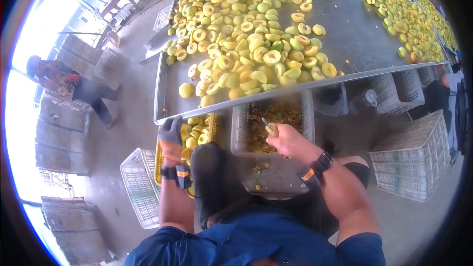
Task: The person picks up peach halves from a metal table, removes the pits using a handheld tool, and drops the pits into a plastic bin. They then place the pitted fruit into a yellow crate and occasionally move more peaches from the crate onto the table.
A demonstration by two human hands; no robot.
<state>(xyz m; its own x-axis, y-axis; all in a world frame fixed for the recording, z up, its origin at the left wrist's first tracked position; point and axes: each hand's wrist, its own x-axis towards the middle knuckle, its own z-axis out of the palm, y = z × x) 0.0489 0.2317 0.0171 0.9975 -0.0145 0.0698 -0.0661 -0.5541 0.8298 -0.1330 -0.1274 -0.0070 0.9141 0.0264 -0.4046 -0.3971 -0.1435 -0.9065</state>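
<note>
In the head view, a short tool with a pale handle and a thin metal tip point(270, 127) is held in the bare right hand point(289, 141). The fingers are closed around the handle, and the tip is pointed up and to the left, above a white plastic crate of brown and yellow scraps point(239, 135). The left hand point(171, 137), covered by a grey and orange glove, is placed at the near left edge of a wide grey metal table point(354, 29), just above a yellow plastic crate point(213, 129) partly filled with cut fruit pieces point(198, 135). How far its fingers are closed, and whether anything is gripped by them, cannot be told.

On the left part of the table, a large heap of yellow-green fruit, many pieces halved point(246, 44), is spread up to the raised near rim. A second yellow-green heap point(406, 24) is seen at the right, with bare metal between the two. Beside the yellow crate, a tilted white plastic crate point(140, 187) is set on the floor; another large white crate point(409, 160) is seen at the right. At the far left, a person in dark clothes point(74, 81) is seen well apart from the table.
</note>
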